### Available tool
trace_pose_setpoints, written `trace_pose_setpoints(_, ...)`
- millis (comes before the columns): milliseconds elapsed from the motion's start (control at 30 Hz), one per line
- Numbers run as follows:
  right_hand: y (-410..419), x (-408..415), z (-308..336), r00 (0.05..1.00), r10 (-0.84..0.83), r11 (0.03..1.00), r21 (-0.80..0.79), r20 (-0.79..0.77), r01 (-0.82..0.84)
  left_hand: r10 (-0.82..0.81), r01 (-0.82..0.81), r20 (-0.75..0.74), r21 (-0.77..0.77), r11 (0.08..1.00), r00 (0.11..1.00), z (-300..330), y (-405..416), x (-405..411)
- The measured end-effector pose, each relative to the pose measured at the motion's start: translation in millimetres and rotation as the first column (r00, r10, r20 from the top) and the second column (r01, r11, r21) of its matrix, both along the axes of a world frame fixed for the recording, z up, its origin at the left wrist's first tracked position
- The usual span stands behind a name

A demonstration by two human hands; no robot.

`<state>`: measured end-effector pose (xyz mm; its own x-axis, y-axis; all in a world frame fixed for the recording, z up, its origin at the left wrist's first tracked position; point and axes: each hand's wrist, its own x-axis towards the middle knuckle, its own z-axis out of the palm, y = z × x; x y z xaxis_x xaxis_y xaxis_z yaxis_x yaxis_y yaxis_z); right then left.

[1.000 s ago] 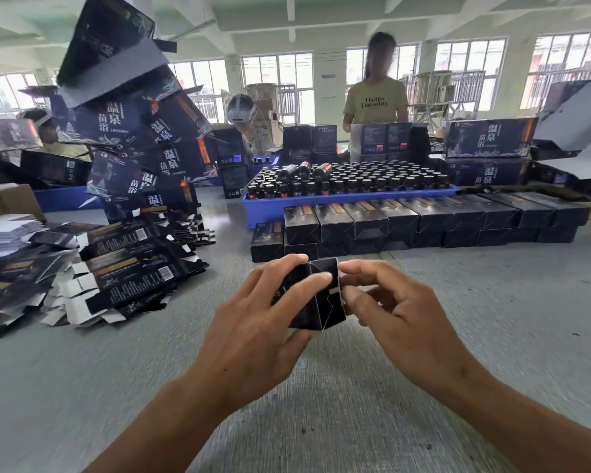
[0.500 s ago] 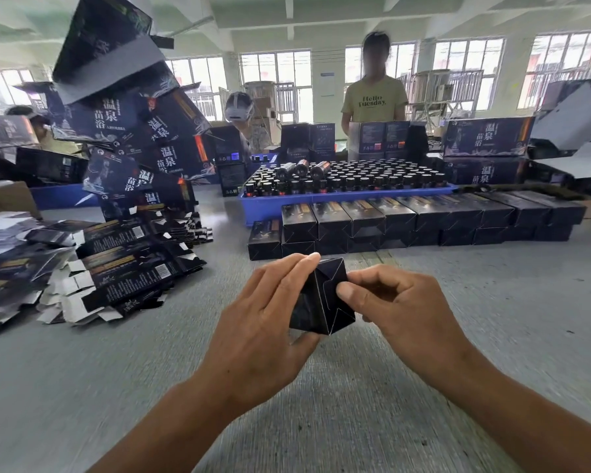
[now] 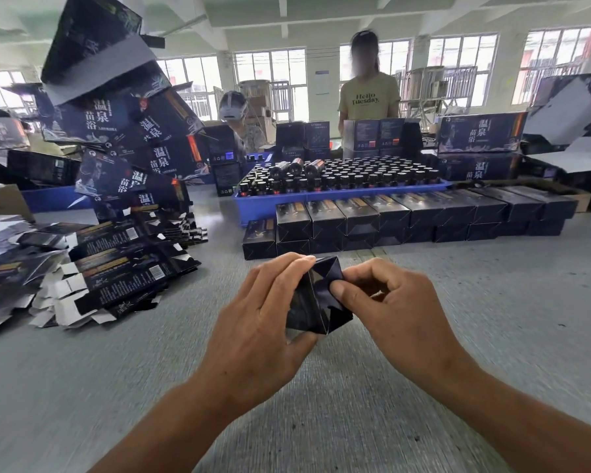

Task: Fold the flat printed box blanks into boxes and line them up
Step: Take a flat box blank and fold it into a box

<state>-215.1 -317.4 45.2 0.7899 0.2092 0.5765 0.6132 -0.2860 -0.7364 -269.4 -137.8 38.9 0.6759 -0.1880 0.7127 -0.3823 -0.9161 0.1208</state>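
Observation:
A small dark printed box point(image 3: 316, 298) is held above the grey table, tilted, its folded end facing me. My left hand point(image 3: 260, 319) grips its left side, fingers curled over the top. My right hand point(image 3: 389, 302) holds the right side and its thumb presses on the end flaps. Folded boxes point(image 3: 406, 216) stand in a two-layer row across the table behind my hands. Flat box blanks point(image 3: 116, 268) lie in a loose pile at the left.
A blue tray point(image 3: 253, 208) of dark bottles stands behind the row. Large printed cartons point(image 3: 123, 131) are stacked askew at the back left, more cartons point(image 3: 478, 134) at the back right. Two people stand across the table. Bare grey table surface point(image 3: 492, 302) lies to my right.
The box has been turned in my hands, its end going from square-on to tilted. My right thumb now presses the end flaps closed. Both hands stay in the same place.

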Motion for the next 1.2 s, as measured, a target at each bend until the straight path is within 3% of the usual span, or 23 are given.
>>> trace_pose_setpoints(167,1,-1,-1,0.991,-0.076,0.994,-0.068,0.109,0.084,-0.018,0.018,-0.026,-0.018,1.000,1.000,0,0,0)
trace_pose_setpoints(433,-7,6,5,0.971,0.202,0.979,0.069,-0.127,-0.194,0.003,-0.004,-0.035,-0.032,0.999,0.999,1,2,-2)
trace_pose_setpoints(633,-7,7,3,0.977,0.178,0.984,0.039,-0.121,-0.174,-0.023,0.022,-0.017,-0.038,0.999,1.000,0,4,0)
trace_pose_setpoints(800,-1,1,-2,0.953,0.232,0.969,-0.042,-0.197,-0.245,-0.108,0.112,-0.032,0.151,0.982,0.994,-5,4,4)
trace_pose_setpoints(867,1,4,-4,0.950,0.214,0.976,0.005,-0.226,-0.218,-0.111,0.109,-0.002,0.167,0.980,0.994,-5,4,5)
trace_pose_setpoints(933,0,9,-3,0.938,0.200,0.979,0.085,-0.284,-0.183,-0.071,0.064,0.070,0.087,0.994,0.995,-4,4,5)
trace_pose_setpoints(1033,-5,15,-3,0.893,0.260,0.964,0.153,-0.369,-0.217,0.097,-0.072,0.074,-0.284,0.956,0.992,0,8,4)
trace_pose_setpoints(1100,-5,16,-4,0.859,0.298,0.954,0.168,-0.416,-0.250,0.074,-0.097,-0.063,-0.555,0.826,0.995,7,10,1)
trace_pose_setpoints(1200,-3,13,-6,0.845,0.287,0.954,0.056,-0.451,-0.295,-0.276,0.019,-0.163,-0.831,0.557,0.947,14,13,1)
